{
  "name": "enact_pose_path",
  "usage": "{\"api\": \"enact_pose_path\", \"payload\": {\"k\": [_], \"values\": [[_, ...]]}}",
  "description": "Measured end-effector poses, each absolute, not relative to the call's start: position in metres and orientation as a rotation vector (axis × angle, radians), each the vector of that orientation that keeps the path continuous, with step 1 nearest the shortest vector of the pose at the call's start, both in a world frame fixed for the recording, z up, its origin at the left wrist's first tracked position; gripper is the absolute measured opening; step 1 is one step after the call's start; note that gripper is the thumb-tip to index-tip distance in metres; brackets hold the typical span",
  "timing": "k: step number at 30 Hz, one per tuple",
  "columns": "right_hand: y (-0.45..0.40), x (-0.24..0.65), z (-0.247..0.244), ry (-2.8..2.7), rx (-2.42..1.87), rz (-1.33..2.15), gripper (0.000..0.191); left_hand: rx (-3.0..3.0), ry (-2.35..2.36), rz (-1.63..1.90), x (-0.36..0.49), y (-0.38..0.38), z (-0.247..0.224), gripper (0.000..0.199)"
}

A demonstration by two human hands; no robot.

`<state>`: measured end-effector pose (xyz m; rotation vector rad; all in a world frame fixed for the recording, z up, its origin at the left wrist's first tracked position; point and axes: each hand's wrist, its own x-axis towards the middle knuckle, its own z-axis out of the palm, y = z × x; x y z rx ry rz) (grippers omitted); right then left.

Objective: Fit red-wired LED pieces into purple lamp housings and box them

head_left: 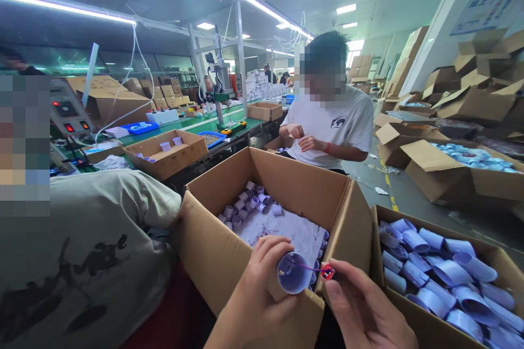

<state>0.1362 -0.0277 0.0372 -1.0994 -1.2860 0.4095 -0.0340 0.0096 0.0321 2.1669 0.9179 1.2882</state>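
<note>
Tube (295, 275) partly hidden by left hand (258, 282); nearest right carton (434, 332) cut off; banner (489, 2) blurred.

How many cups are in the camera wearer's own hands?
1: the pale cup in the left hand; the right hand pinches a red piece. More cups lie in the central box, some probably hidden.

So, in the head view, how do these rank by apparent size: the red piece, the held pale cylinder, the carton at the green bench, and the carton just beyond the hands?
1. Nearer carton
2. Bench carton, farther off, so its true size is unsure
3. Held cylinder
4. Red piece
</note>
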Motion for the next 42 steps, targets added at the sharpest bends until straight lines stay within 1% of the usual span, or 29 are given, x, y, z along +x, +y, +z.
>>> {"api": "enact_pose_path", "payload": {"k": [4, 9, 12, 16, 19, 23, 29, 34, 38, 42], "values": [[-0.022, 0.144, 0.039, -1.539, -1.094, 0.221, 0.015, 2.221, 0.925, 1.300, -0.033, 0.012, 0.032, 0.069], [-0.018, 0.143, 0.037, -1.700, -1.089, -0.005, 0.016, 2.287, 0.938, 1.290, -0.030, 0.014, 0.029, 0.064], [-0.015, 0.141, 0.037, -1.778, -1.070, -0.143, 0.012, 2.302, 0.947, 1.283, -0.028, 0.015, 0.028, 0.061], [-0.010, 0.140, 0.036, -1.839, -1.049, -0.311, 0.018, 2.322, 0.992, 1.282, -0.024, 0.015, 0.029, 0.062], [-0.009, 0.140, 0.031, -1.891, -1.072, -0.315, 0.018, 2.308, 0.995, 1.277, -0.023, 0.015, 0.031, 0.065], [-0.009, 0.139, 0.026, -1.940, -1.101, -0.290, 0.021, 2.284, 0.942, 1.255, -0.021, 0.014, 0.033, 0.063], [-0.013, 0.136, 0.035, -2.000, -1.153, -0.324, 0.028, 2.103, 0.875, 1.225, -0.021, 0.010, 0.037, 0.064], [-0.019, 0.129, 0.037, -1.927, -1.225, -0.163, 0.033, 2.077, 0.811, 1.272, -0.023, 0.009, 0.036, 0.069], [-0.018, 0.129, 0.032, -1.885, -1.200, -0.070, 0.030, 2.034, 0.778, 1.300, -0.024, 0.009, 0.034, 0.065], [-0.013, 0.133, 0.031, -1.852, -1.133, -0.126, 0.018, 1.954, 0.739, 1.326, -0.024, 0.007, 0.033, 0.065]]}}
